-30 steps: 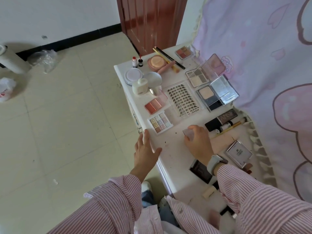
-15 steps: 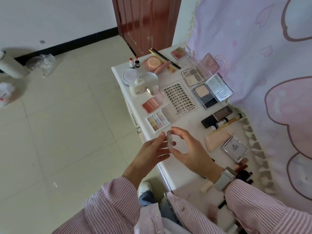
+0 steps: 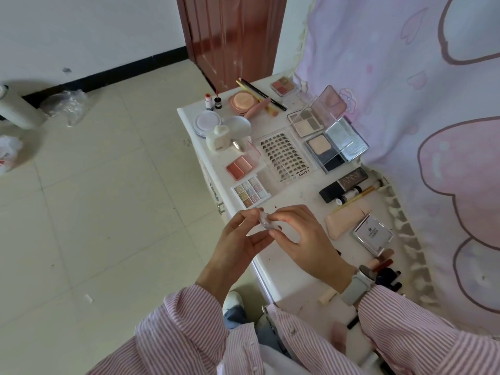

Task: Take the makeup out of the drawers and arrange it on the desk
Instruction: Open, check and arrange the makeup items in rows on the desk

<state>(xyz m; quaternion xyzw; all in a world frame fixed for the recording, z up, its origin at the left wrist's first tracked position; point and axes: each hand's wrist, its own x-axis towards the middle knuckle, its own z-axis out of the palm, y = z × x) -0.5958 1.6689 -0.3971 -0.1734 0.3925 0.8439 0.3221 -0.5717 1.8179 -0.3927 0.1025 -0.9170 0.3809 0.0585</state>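
Observation:
A small clear makeup case is pinched between both hands above the near edge of the white desk. My left hand grips its left side with thumb and fingers. My right hand holds its right side from above. Makeup covers the desk: a pastel eyeshadow palette, a pink blush duo, a lash tray, open powder compacts, a beige pouch and a square silver compact.
A red-brown door stands behind the desk. A pink cartoon cloth hangs along the right side. Lipsticks lie near my right wrist. Tiled floor lies to the left, with plastic bags by the wall.
My right hand lifted the small clear case off the desk. My left hand left the desk edge and came up to grip it too. Both hands now hold it.

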